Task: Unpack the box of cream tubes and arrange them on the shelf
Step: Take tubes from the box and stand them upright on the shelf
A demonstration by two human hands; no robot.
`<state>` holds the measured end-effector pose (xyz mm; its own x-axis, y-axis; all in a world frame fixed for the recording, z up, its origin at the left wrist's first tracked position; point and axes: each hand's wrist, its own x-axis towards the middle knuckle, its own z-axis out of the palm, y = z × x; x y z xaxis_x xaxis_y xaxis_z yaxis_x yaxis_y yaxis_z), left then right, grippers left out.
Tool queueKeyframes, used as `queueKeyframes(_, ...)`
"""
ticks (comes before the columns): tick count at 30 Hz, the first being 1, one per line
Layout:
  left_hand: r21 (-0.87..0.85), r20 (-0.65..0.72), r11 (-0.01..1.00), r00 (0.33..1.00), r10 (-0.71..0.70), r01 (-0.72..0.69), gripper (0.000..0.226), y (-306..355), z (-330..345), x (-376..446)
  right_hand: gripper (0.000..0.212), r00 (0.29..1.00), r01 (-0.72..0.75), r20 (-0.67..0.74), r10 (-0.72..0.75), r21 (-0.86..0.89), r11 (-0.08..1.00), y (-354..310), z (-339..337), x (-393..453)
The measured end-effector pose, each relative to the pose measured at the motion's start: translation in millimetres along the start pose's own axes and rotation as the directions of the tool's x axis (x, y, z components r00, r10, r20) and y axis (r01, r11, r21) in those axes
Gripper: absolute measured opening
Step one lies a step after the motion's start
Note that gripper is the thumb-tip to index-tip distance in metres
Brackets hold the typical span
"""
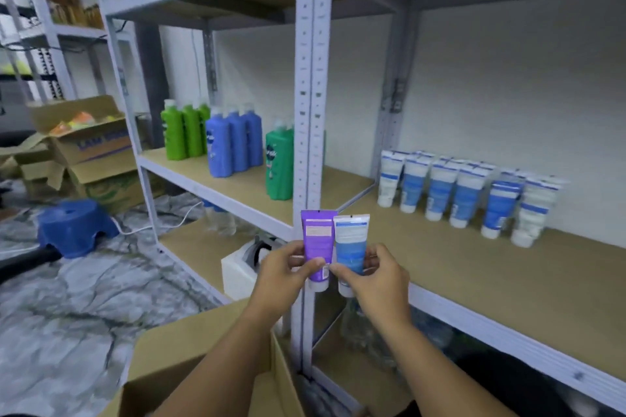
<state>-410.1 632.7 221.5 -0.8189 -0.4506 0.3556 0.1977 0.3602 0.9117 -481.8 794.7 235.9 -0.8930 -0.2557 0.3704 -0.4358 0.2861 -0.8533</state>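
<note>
Both my hands are up in front of the grey shelf post (pixel 313 112), each holding one tube cap-down. My left hand (pixel 281 276) pinches the purple tube (pixel 318 244) low on its body, thumb across the front, fingers behind. My right hand (pixel 379 278) pinches the blue tube (pixel 351 244) the same way, thumb on the lower front. The two tubes sit side by side, touching or nearly so, purple on the left, blue on the right, crimped ends up, white caps poking out below my thumbs.

The open cardboard box (pixel 189 345) is below my forearms, at the bottom of the view; what is inside it I cannot tell. The shelf (pixel 474 267) is to the right of my hands, and on it, well apart from my hands, stands a row of blue-and-white tubes (pixel 467 193) near the back wall, all cap-down.

In the left bay of the rack stand green bottles (pixel 184 132), blue bottles (pixel 233 142) and a darker green bottle (pixel 279 162). On the floor to the left: a blue stool (pixel 74 227) and more open cartons (pixel 88 145). Frame is a bit blurred.
</note>
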Motion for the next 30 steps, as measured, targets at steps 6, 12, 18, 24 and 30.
queueKeyframes(6, -0.121, 0.064, 0.99, 0.995, 0.081, -0.072, 0.031, 45.5, 64.9, 31.6, 0.047, 0.984, 0.055, -0.164, -0.07, -0.097, 0.994, -2.0, -68.6, 34.3)
queueKeyframes(12, -0.169, 0.15, 0.986, 0.988, 0.041, -0.016, 0.029, 55.6, 126.6, 49.3, 0.048, 0.967, -0.055, -0.254, 0.013, -0.155, 0.986, 23.9, -124.6, 46.8)
queueKeyframes(18, -0.166, 0.207, 0.986, 0.978, 0.018, 0.017, 0.027, 49.0, 168.5, 47.6, 0.052, 0.942, -0.134, -0.326, 0.08, -0.145, 0.98, 62.0, -149.0, 46.7)
queueKeyframes(24, -0.187, 0.226, 0.982, 0.974, 0.021, 0.022, 0.032, 47.3, 189.5, 52.1, 0.052, 0.936, -0.095, -0.351, 0.036, -0.152, 0.984, 75.4, -155.1, 48.7)
queueKeyframes(30, -0.216, 0.264, 0.976, 0.964, 0.04, 0.019, 0.037, 54.4, 242.8, 55.8, 0.053, 0.903, -0.124, -0.428, 0.031, -0.191, 0.974, 103.2, -197.0, 60.5)
